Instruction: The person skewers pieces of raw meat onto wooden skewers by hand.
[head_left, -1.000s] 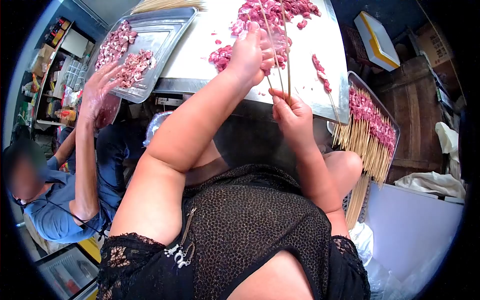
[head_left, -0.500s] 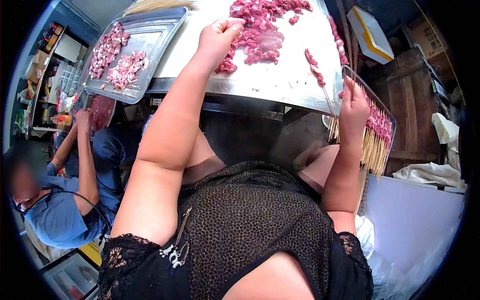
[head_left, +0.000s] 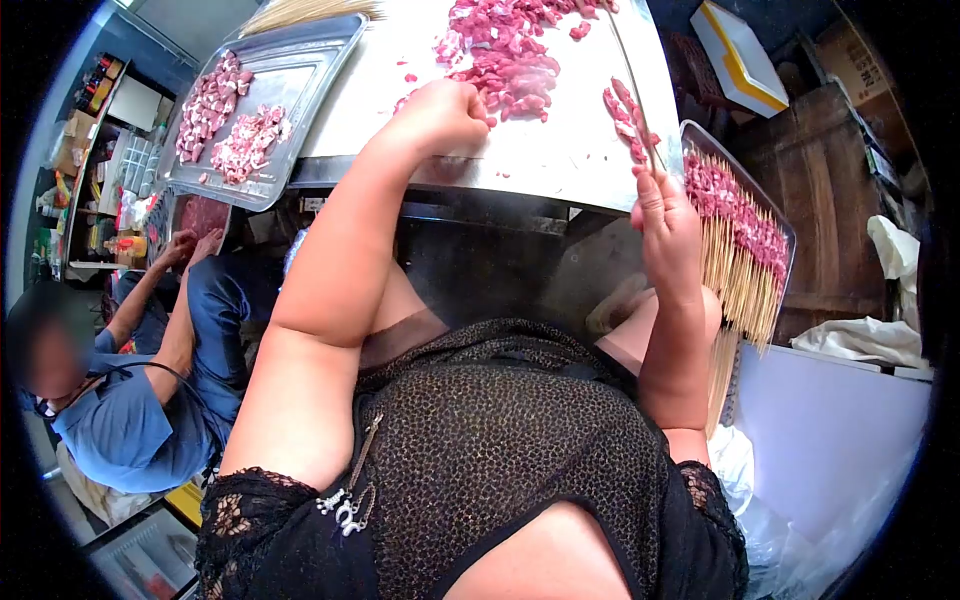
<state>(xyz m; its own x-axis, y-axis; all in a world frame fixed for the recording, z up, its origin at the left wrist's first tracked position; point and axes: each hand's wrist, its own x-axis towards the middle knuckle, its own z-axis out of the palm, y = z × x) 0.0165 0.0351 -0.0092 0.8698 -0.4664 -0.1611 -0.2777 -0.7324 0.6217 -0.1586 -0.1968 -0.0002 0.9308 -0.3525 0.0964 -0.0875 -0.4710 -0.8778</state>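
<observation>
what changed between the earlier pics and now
Since the first picture, the right hand, gripping a thin stick, moved right toward the table's right edge; the left hand shifted left. A second meat strip shows beside the first strip; whether it was let go is unclear. The co-worker's raised hand dropped to a container. The metal tray and skewer tray stayed put.

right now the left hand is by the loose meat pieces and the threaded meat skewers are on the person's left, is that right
Not quite: the threaded meat skewers are on the person's right, as the head view shows. The left hand is indeed by the loose meat pieces.
</observation>
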